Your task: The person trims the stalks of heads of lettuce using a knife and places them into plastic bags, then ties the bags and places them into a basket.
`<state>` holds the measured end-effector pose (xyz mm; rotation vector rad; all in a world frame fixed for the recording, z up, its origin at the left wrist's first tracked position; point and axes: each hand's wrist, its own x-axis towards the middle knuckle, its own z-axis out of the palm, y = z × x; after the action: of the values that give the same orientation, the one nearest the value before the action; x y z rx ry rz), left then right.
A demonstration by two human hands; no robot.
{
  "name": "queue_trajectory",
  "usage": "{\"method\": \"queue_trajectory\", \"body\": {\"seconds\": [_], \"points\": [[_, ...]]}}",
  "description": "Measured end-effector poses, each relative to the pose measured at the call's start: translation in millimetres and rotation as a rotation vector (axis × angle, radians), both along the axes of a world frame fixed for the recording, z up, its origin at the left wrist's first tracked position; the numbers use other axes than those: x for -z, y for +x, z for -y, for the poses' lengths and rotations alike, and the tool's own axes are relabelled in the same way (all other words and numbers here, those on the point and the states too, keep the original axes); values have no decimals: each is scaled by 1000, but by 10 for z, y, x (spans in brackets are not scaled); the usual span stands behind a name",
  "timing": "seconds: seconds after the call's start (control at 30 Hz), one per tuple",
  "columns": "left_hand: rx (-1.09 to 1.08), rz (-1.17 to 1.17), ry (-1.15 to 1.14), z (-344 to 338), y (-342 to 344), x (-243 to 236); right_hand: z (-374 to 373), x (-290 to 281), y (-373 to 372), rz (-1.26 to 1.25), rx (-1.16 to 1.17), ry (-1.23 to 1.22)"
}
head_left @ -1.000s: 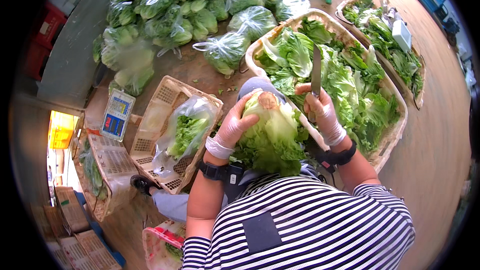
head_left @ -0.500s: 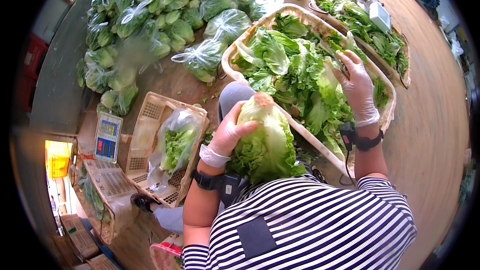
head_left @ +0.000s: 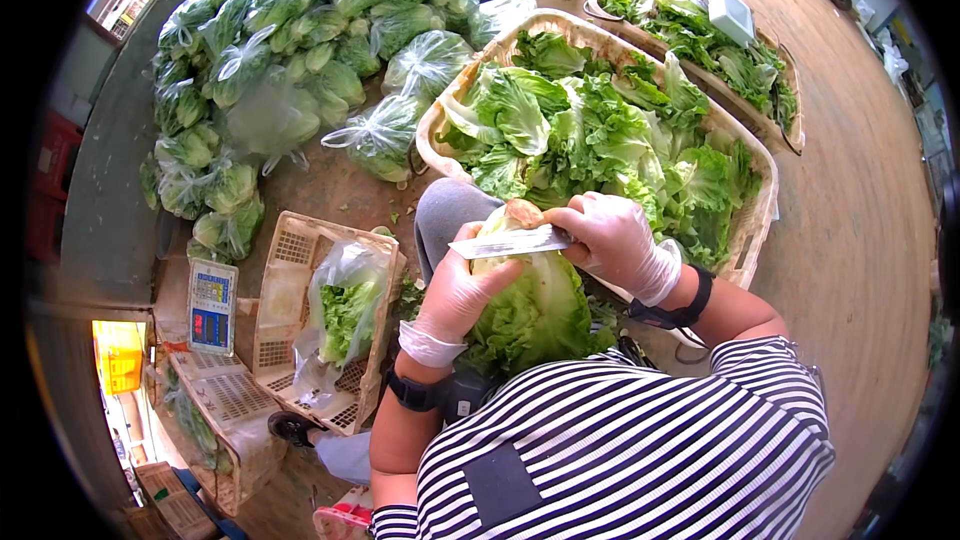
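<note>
Right hand (head_left: 625, 246) moved from crate (head_left: 769, 190) to lettuce head (head_left: 535, 308), fingers curled round knife (head_left: 515, 243), blade beside thumb of left hand (head_left: 455, 290), its fingers part-spread, clasping lettuce head.

Angles the left forearm (head_left: 408, 440) forward, cupping the left hand (head_left: 462, 285) with its thumb (head_left: 499, 278) set apart. Bends the right forearm (head_left: 738, 316) inward toward the left, curling the right hand (head_left: 618, 243) closed with its back uppermost, near the other.

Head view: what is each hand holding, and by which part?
Left hand: lettuce, by its side near the stem end. Right hand: knife, by the handle end.
</note>
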<state>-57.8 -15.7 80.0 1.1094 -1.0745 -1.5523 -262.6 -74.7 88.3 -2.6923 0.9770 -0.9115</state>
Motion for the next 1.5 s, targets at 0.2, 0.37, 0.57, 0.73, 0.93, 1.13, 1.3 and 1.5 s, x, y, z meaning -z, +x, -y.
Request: {"method": "queue_trajectory", "body": {"seconds": [0.2,0.37,0.57,0.73,0.93,1.13,1.3,1.5], "points": [[-19,158,77,-117,-85,-79,53,196,-252,-163,281,186],[-73,32,-79,-180,-12,-132,539,601,-871,-318,688,389],[-357,-323,-189,-441,463,186,1125,1129,-575,-336,574,198],[-613,-658,-115,-939,988,245,608,294,227,69,370,177],[-673,-223,-88,-917,935,242,-416,175,1417,212,-629,1251],[-930,284,-76,-1598,1422,473,-285,971,1823,366,-606,1994],[-1497,1089,270,-2237,2109,1175,-289,1040,2238,447,-375,2536],[-1130,-254,-27,-2542,2952,1786,-590,1258,3341,-88,-453,2802]]}}
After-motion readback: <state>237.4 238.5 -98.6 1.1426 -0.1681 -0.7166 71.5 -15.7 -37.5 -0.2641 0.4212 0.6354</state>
